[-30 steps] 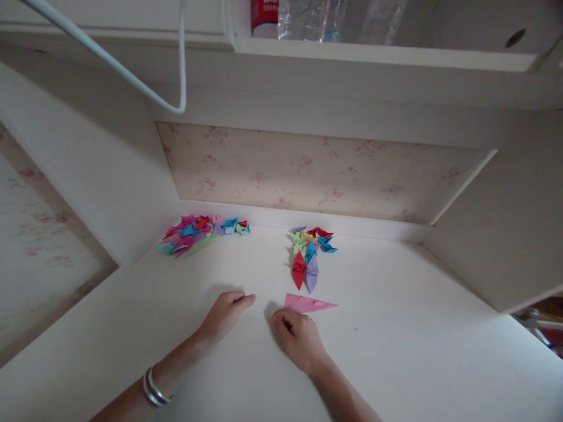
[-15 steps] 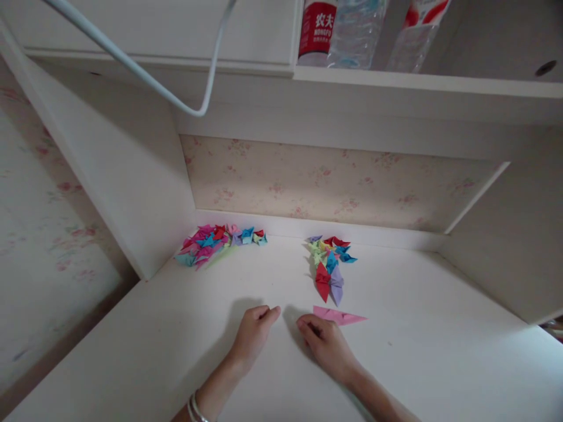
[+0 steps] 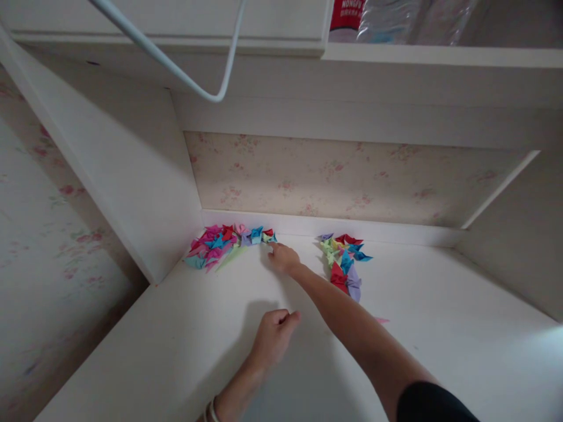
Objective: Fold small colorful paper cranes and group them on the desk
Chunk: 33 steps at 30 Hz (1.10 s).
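Note:
My right hand [image 3: 284,258] reaches far across the white tabletop, its fingers stretched out at the right end of the left cluster of folded paper cranes [image 3: 215,241]. The fingertips are at or just beside a small teal and green crane [image 3: 269,236]; whether they touch it I cannot tell. Closer to me, my left hand [image 3: 273,335] is a loose fist with the thumb on top, nothing visible in it. Beyond my right forearm lies a second group of cranes, with a red one [image 3: 338,278] and a lilac one [image 3: 353,283] nearest. A pink folded paper [image 3: 382,320] is mostly hidden behind that forearm.
White panels enclose the desk [image 3: 185,357] on both sides, and a shelf [image 3: 417,54] with plastic bottles [image 3: 389,23] overhangs it. A pale curved tube [image 3: 176,69] hangs in front of the cabinet. Flowered wallpaper [image 3: 308,176] covers the back.
My right hand has moved from beside the pink paper forward and left to the left cluster. My left hand stays closed near its place. The camera view has shifted slightly.

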Motion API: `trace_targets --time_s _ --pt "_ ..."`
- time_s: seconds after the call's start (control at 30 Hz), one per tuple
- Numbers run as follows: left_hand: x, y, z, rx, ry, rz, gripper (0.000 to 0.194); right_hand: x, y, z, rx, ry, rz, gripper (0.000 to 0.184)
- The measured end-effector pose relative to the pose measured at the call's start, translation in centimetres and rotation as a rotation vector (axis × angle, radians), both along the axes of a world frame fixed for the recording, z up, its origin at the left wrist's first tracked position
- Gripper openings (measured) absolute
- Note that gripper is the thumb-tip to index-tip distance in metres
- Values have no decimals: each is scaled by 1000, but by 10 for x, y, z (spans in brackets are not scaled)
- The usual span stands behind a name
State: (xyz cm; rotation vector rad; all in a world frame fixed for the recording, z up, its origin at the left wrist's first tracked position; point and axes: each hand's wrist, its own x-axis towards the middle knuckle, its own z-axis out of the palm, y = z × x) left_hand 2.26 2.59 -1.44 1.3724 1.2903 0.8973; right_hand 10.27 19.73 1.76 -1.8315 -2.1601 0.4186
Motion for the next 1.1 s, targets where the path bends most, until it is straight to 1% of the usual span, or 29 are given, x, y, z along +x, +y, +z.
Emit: trace_targets --time_s 0.13,0.23,0.3,0.47,0.57,0.63,0.73,0.8,0.87,0.93,0.97,1.0,1.07,1.1 --pt "2 2 -2 -13 -5 -2 49 -12 21 -12 -18 1 -129 45" --pt "4 3 -6 -18 8 21 48 -16 33 -17 -33 20 -220 46" --pt "6 4 -8 -6 20 22 46 -18 37 -19 -36 35 -256 44" --pt "5 4 -3 -26 -14 40 47 -15 33 -21 -11 86 -314 39" --pt "4 3 0 -14 -18 33 49 -4 24 -19 0 125 -354 37" --pt "3 2 0 13 -8 25 50 6 16 -14 8 158 -372 37" --pt "2 3 -2 52 2 15 50 21 -2 -4 19 222 -366 35" --pt "1 4 -4 66 -3 19 50 29 -20 1 20 279 -344 35" --pt "1 5 -5 62 -16 34 50 37 -45 3 15 331 -316 36" --pt "0 4 -5 54 -32 53 49 46 -75 0 7 426 -276 37" --pt "0 4 -5 55 -40 63 48 50 -92 -3 1 506 -252 38" --pt "0 3 -4 64 -45 73 47 55 -108 -7 -8 638 -227 39" --pt "-1 1 -1 88 -45 95 46 66 -141 -15 -37 889 -214 39" --pt "0 0 1 95 -37 105 46 71 -156 -19 -53 983 -220 39"
